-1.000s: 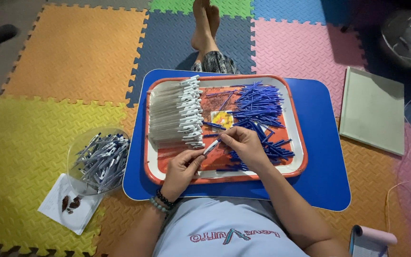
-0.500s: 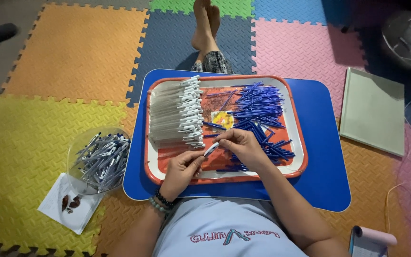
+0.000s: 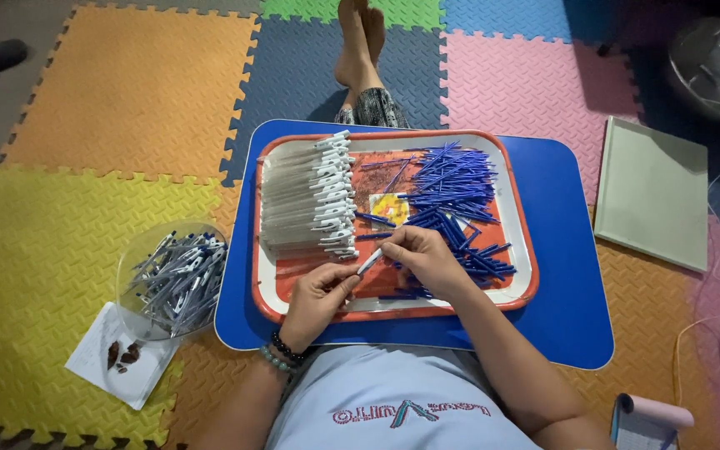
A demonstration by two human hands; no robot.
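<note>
I have both hands low in the centre of the frame, over the near edge of the orange-rimmed rectangular plastic tray [image 3: 528, 250]. My left hand [image 3: 317, 298] is curled narrowly around the lower end of a slim white plastic pen barrel [image 3: 369, 262], thumb and fingers pinched on it. My right hand [image 3: 423, 257] meets it from the right, fingertips closed on the barrel's upper end, so the 2 hands grip the 1 piece between them, tilted up toward the right. I cannot tell whether anything thinner sits inside the right-hand pinch.

The barrel hangs just above the tray floor, near the bottom edge of the neat stack of white pen barrels [image 3: 306, 197] that fills the tray's left half. The loose heap of blue pen refills [image 3: 452, 187] covers the right half, some lying just beside my right wrist. Between them shows a small yellow patch [image 3: 391, 207] on the tray floor.

The tray rests on a blue rounded lap board [image 3: 572, 267]. At lower left, a clear round plastic bowl of assembled pens [image 3: 172, 279] stands on the coloured foam floor mat [image 3: 60, 250], touching a white paper sheet [image 3: 106, 371].
</note>
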